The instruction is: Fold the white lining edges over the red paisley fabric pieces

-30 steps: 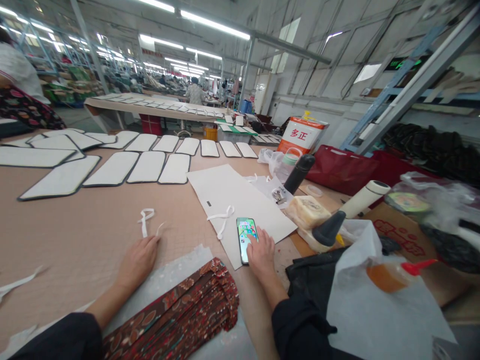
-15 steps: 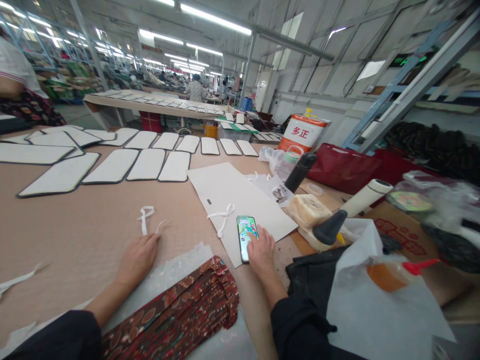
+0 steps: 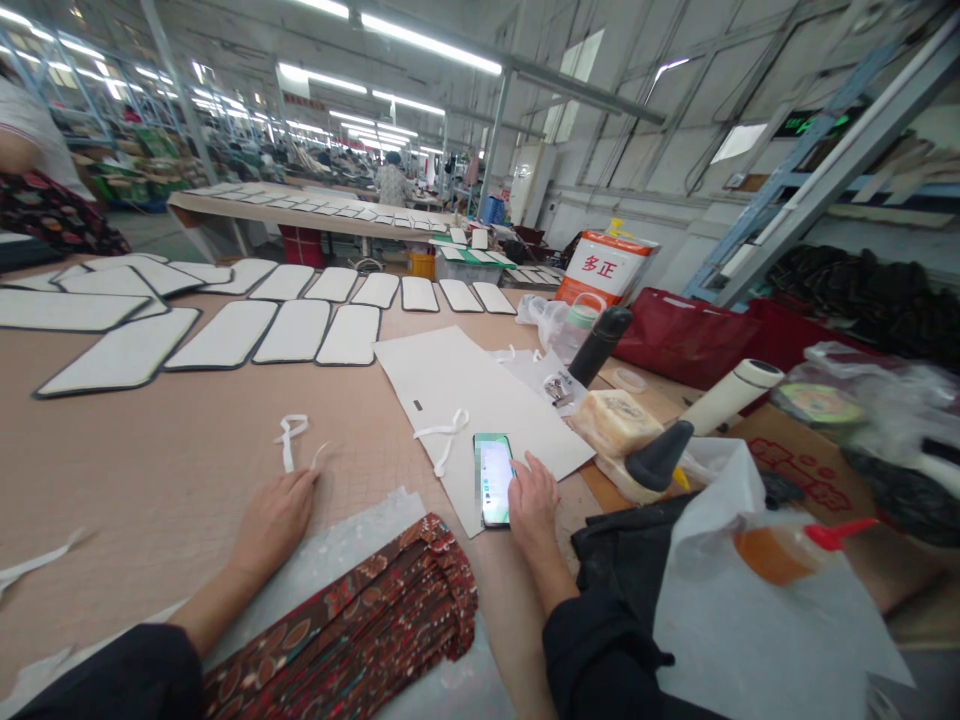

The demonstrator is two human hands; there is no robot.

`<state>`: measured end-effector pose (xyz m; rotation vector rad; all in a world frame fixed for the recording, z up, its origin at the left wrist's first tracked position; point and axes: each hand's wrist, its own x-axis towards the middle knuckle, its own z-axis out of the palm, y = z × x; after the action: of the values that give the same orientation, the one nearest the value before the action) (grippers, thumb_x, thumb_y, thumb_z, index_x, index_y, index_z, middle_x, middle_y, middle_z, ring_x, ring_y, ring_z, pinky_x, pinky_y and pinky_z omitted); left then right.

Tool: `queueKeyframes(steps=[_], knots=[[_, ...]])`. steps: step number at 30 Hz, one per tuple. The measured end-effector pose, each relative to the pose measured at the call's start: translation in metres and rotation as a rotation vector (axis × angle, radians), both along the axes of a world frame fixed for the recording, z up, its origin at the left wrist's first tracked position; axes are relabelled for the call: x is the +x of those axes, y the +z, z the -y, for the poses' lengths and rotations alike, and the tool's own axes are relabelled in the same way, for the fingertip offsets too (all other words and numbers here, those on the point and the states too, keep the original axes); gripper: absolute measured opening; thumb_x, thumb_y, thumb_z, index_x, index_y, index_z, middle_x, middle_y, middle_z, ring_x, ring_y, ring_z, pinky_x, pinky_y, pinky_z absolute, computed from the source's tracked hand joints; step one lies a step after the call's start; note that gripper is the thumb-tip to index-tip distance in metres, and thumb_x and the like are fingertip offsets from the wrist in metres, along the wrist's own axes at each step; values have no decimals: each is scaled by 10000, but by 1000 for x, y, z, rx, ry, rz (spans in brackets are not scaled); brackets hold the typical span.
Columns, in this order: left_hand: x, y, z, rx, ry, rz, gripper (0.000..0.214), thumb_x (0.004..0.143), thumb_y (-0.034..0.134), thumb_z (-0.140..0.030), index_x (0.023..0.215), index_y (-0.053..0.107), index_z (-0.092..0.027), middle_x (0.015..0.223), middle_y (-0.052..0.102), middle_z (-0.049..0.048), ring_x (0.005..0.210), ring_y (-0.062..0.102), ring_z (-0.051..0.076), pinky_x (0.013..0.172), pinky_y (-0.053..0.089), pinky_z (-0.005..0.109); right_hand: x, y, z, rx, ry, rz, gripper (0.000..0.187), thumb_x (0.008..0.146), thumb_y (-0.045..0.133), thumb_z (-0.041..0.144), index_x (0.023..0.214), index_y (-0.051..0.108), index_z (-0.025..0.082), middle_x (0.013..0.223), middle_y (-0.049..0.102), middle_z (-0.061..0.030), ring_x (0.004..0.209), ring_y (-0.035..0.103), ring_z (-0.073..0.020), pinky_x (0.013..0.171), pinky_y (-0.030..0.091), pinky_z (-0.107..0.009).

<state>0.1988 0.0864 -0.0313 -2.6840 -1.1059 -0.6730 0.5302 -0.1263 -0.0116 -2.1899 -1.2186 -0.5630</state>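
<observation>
A lit phone (image 3: 495,480) lies flat on a white sheet (image 3: 480,405) on the beige table (image 3: 165,450). My right hand (image 3: 534,507) rests just right of the phone, fingers loosely stretched with the tips at the screen's edge, holding nothing. My left hand (image 3: 274,520) lies flat on the table, fingers together and extended, just below a loose white strap (image 3: 291,438). A folded stack of dark red patterned fabric (image 3: 360,630) sits on clear plastic between my forearms.
Rows of white black-edged panels (image 3: 225,335) cover the far table. To the right stand a black bottle (image 3: 598,345), a white flask (image 3: 724,395), a glue bottle with red nozzle (image 3: 795,548), a red bag (image 3: 686,335) and white paper. A person (image 3: 30,190) stands far left.
The phone screen changed from a colourful icon page to a mostly white page. My right hand shifted slightly to the right of the phone. My left hand stayed put.
</observation>
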Motion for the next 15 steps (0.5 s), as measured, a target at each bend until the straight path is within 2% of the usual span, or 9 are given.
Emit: queueKeyframes(steps=[7,15], knots=[[0,-1,-1,8,-17,1,357,873,299,-275,1056,577,-147,1064,615,118,946,573,231,855,443,377,4,-9,0,92,36,-160,394,856,263,217,1074,583,145,1106,596,-116,1064,482,-218,953,288,-407],[1,1,0,20,-26,17,330,864,326,-261,1036,580,-140,1027,622,123,933,584,232,844,453,370,4,-7,0,29,42,-185,389,854,272,212,1078,583,146,1108,593,-102,1054,484,-211,945,289,-383]])
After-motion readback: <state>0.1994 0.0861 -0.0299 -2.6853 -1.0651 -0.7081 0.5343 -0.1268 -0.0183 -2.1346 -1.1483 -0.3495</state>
